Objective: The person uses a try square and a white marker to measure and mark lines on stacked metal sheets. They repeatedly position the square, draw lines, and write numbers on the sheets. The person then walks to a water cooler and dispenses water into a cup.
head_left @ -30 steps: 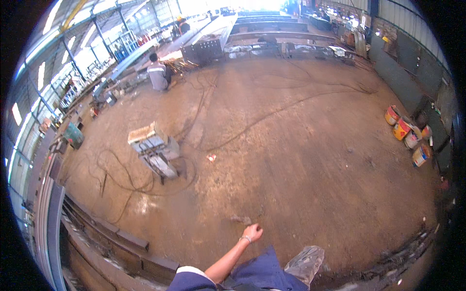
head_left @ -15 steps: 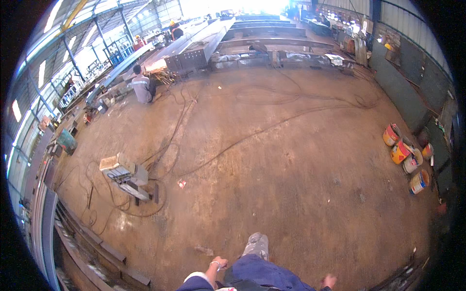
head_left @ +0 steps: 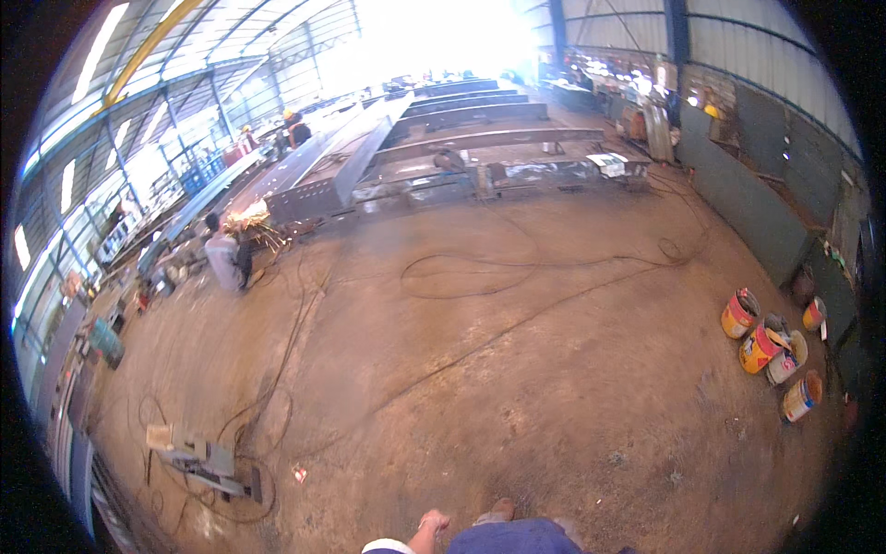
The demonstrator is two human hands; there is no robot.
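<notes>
My left hand point(head_left: 434, 520) hangs low at the lower edge, beside my blue clothing point(head_left: 514, 537). Its fingers look loosely curled in, and nothing shows in them. A white cuff point(head_left: 388, 546) sits behind the wrist. The tip of a brown shoe point(head_left: 502, 507) pokes out in front of the clothing. My right hand is out of the picture. Neither object nor tool lies close to the left hand; brown floor point(head_left: 415, 452) is what surrounds it.
A boxy machine point(head_left: 198, 459) with looping cables stands at lower left. Paint buckets point(head_left: 760, 347) cluster on the right by dark panels point(head_left: 738, 198). A crouching person point(head_left: 226, 258) works amid sparks point(head_left: 249, 222) near long steel beams point(head_left: 314, 189). A cable point(head_left: 461, 362) crosses the floor.
The view has tilted up and shifted forward; the machine and buckets now sit lower. My right hand has left the picture, and my left hand sits nearer the lower edge.
</notes>
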